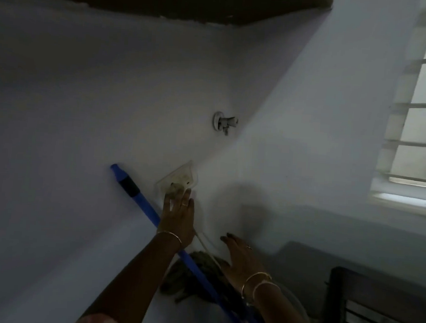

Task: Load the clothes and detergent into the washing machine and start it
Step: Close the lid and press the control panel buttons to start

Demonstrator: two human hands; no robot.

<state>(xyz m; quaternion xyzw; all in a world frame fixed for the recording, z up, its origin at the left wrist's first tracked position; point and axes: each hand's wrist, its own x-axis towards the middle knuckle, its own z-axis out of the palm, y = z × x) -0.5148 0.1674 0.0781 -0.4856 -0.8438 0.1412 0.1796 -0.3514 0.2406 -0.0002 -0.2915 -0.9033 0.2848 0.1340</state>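
A white wall socket plate (179, 176) sits low on the pale wall. My left hand (177, 217) is raised to it, fingers together, their tips touching the plug area at the plate's lower edge. A thin pale cable (202, 241) runs down from there. My right hand (240, 256) hovers lower and to the right, fingers spread, holding nothing. The washing machine, the clothes and the detergent are out of view.
A blue mop handle (141, 199) leans on the wall behind my left hand, its grey-green mop head (188, 275) below. A white water tap (224, 121) projects from the wall above. A barred window (422, 113) is at right, a dark chair (378, 311) at lower right.
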